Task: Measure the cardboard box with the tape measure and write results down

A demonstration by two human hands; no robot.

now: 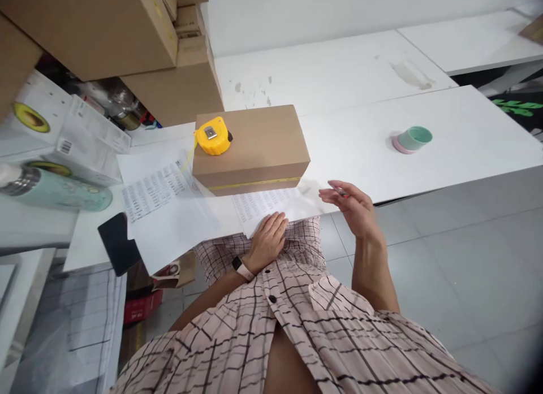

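Note:
My left hand lies flat with fingers stretched out at the table's front edge, on the lower end of a printed sheet. To its right, my right hand is raised near the edge, its fingers closed around a thin pen with a reddish part; most of the pen is hidden. A closed brown cardboard box stands in front of both hands, over part of the sheet. On its top left rests a yellow tape measure, some yellow tape hanging past the box's left side. A yellow strip runs along the box's front.
More printed papers and a dark flat object lie at the left, by a mint bottle. Large cartons are stacked behind. A green cup on a pink base stands on the white table.

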